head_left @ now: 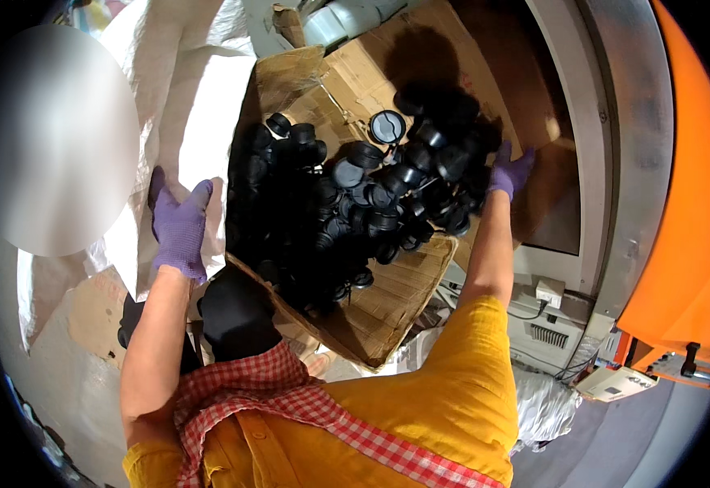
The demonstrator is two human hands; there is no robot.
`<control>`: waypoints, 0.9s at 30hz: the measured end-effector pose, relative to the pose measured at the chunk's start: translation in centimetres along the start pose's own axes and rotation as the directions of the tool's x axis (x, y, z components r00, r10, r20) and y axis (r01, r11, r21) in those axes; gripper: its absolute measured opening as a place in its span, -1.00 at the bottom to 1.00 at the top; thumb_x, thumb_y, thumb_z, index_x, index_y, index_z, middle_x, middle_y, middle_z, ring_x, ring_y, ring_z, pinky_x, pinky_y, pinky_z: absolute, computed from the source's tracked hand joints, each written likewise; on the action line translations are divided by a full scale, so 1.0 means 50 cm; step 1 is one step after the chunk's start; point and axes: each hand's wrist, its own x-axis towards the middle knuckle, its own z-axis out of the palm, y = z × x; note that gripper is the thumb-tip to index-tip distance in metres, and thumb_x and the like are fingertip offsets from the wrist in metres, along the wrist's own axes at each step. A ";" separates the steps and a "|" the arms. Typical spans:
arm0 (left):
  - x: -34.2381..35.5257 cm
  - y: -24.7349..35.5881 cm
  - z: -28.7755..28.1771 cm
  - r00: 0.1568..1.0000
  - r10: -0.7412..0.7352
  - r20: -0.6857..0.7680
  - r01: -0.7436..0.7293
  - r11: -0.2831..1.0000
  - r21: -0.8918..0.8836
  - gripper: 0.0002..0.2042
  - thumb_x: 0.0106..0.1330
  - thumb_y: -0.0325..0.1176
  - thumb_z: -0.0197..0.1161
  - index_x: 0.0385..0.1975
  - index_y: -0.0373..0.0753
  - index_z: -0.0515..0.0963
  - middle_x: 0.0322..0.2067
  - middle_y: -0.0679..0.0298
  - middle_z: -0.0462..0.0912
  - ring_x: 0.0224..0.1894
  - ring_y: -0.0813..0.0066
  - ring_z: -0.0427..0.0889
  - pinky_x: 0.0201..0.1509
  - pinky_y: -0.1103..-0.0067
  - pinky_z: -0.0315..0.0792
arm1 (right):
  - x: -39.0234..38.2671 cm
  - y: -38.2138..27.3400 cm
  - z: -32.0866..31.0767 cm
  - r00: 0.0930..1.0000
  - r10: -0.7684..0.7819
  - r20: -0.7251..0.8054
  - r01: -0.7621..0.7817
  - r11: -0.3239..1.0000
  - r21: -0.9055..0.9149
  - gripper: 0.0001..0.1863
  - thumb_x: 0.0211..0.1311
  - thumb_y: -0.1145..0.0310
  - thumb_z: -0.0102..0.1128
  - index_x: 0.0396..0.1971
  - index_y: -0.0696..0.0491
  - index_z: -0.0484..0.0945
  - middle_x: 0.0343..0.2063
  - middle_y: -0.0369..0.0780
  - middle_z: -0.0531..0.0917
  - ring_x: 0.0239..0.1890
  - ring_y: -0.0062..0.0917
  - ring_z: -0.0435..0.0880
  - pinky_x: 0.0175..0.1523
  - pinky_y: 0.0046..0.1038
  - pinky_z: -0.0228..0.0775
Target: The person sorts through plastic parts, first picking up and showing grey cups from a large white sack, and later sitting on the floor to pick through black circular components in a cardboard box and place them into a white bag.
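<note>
Left grip (179, 232) at the white sack (208, 114), right grip (509, 172) at the carton (403, 289) (whether either clamps cannot be told): steady both evenly, black round parts (363, 154) between.

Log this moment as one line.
left hand: purple-gloved, at white sack | right hand: purple-gloved, at right side of cardboard carton | black round parts: heaped inside carton

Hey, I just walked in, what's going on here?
Someone's purple-gloved left hand is on white sheeting beside an open cardboard box. Their right hand, also gloved, is at the box's right side; whether it grips the cardboard is unclear. Black round parts lie heaped in the box, a few showing grey faces.
</note>
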 end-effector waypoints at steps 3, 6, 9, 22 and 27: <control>-0.009 0.015 0.003 0.996 -0.047 0.078 0.055 0.993 -0.104 -0.18 0.01 -0.22 0.34 0.24 -0.46 0.07 0.20 -0.05 0.22 0.22 0.20 0.24 0.26 0.52 0.13 | -0.032 0.126 0.091 0.804 0.260 0.535 -0.256 0.963 -0.084 -0.09 0.08 -0.21 0.03 0.30 0.05 0.01 0.16 0.13 0.28 0.18 -0.02 0.30 0.24 -0.27 0.12; -0.012 0.025 -0.004 0.998 -0.038 0.042 0.037 0.999 0.033 -0.17 0.01 -0.18 0.33 0.23 -0.44 0.08 0.19 -0.06 0.23 0.20 0.17 0.27 0.24 0.48 0.16 | -0.160 0.015 0.103 0.740 0.171 0.650 -0.307 0.946 0.101 -0.04 0.06 -0.21 0.08 0.32 0.07 -0.04 0.22 0.08 0.22 0.21 -0.09 0.28 0.26 -0.30 0.08; -0.018 0.031 -0.008 0.998 0.047 0.033 -0.052 0.988 0.144 -0.20 -0.02 -0.14 0.32 0.20 -0.45 0.15 0.14 -0.09 0.29 0.18 0.14 0.31 0.23 0.48 0.18 | -0.300 -0.002 0.096 0.628 -0.050 0.777 -0.354 0.871 0.342 0.01 0.02 -0.08 0.24 0.32 0.09 -0.11 0.20 0.04 0.27 0.25 -0.22 0.25 0.27 -0.33 0.06; -0.001 -0.004 -0.079 0.971 -0.007 0.240 0.052 0.982 -0.184 -0.29 0.10 -0.28 0.21 0.23 -0.45 0.08 0.17 -0.05 0.28 0.15 0.24 0.33 0.18 0.52 0.23 | -0.757 -0.195 -0.132 -0.147 -0.200 0.969 0.099 0.971 0.216 -0.27 0.15 0.07 0.11 0.27 -0.05 0.06 0.17 0.07 0.27 0.23 -0.11 0.25 0.25 -0.32 0.11; 0.005 -0.043 -0.101 0.955 -0.058 0.292 0.103 0.985 -0.139 -0.36 0.12 -0.15 0.25 0.21 -0.16 0.21 0.01 0.37 0.42 0.00 0.47 0.38 -0.04 0.49 0.28 | -0.712 -0.050 -0.137 0.452 -0.292 0.843 -0.221 0.879 0.423 -0.51 0.11 0.19 0.17 0.06 0.01 0.40 -0.09 0.01 0.55 -0.03 -0.15 0.52 0.07 -0.34 0.32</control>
